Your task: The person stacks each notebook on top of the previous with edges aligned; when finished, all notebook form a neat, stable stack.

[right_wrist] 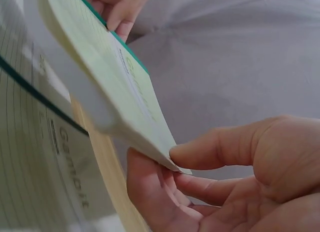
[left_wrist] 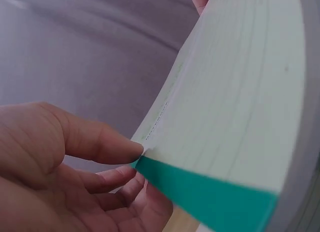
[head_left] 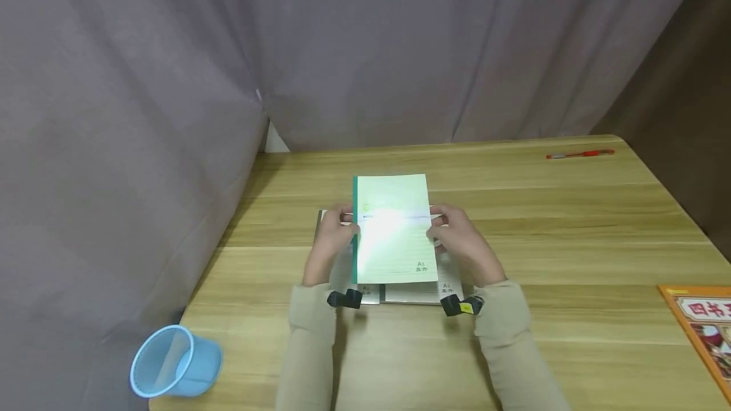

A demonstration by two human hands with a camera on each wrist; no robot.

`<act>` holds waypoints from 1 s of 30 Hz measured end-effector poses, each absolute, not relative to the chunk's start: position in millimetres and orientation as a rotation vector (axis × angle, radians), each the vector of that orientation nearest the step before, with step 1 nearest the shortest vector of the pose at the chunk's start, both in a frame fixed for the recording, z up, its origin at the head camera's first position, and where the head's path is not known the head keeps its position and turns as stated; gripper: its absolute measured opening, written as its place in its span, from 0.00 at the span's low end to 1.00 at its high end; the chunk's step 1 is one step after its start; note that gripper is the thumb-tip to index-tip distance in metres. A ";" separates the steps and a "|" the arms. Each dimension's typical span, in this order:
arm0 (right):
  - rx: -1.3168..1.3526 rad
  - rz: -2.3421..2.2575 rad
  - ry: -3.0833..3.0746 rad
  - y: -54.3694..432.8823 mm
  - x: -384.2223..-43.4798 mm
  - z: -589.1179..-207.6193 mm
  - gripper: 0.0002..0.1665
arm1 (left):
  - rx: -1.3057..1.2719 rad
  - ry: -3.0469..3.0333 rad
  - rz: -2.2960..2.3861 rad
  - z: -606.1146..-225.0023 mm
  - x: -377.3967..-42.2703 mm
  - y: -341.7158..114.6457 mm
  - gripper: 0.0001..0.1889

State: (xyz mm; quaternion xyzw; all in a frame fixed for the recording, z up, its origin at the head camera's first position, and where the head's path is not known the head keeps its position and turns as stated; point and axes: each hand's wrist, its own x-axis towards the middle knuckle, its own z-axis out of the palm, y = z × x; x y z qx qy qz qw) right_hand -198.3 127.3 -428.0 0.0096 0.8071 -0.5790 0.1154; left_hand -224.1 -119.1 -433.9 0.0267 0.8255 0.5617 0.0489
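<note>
A pale green notebook (head_left: 394, 252) with a dark green spine strip is held up above the table between both hands. My left hand (head_left: 332, 240) pinches its spine edge, thumb on the cover and fingers behind, as the left wrist view shows at the green strip (left_wrist: 205, 189). On the opposite edge, my right hand (head_left: 464, 241) pinches the notebook between thumb and fingers, close up in the right wrist view at the cover (right_wrist: 127, 91). Beneath it lie grey-looking notebooks (head_left: 411, 293) side by side on the table, largely hidden by the held one.
A light blue basket (head_left: 200, 363) stands at the table's front left corner. A red pen (head_left: 581, 154) lies at the back right. At the right edge is an orange-bordered book (head_left: 702, 328), cut off by the frame. Grey curtains (head_left: 365, 49) hang behind the wooden table (head_left: 571, 240).
</note>
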 end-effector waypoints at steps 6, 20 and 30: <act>-0.007 -1.619 2.410 140.9 -193.4 -430.9 0.37 | 0.070 2.482 1.691 -438.9 -222.4 -108.4 0.25; 0.007 -1.589 2.390 156.3 -183.4 -447.4 0.35 | 0.041 2.446 1.621 -454.7 -217.0 -95.2 0.25; 0.053 -1.600 2.362 163.2 -176.1 -461.9 0.35 | -0.018 2.417 1.592 -468.3 -210.6 -87.3 0.24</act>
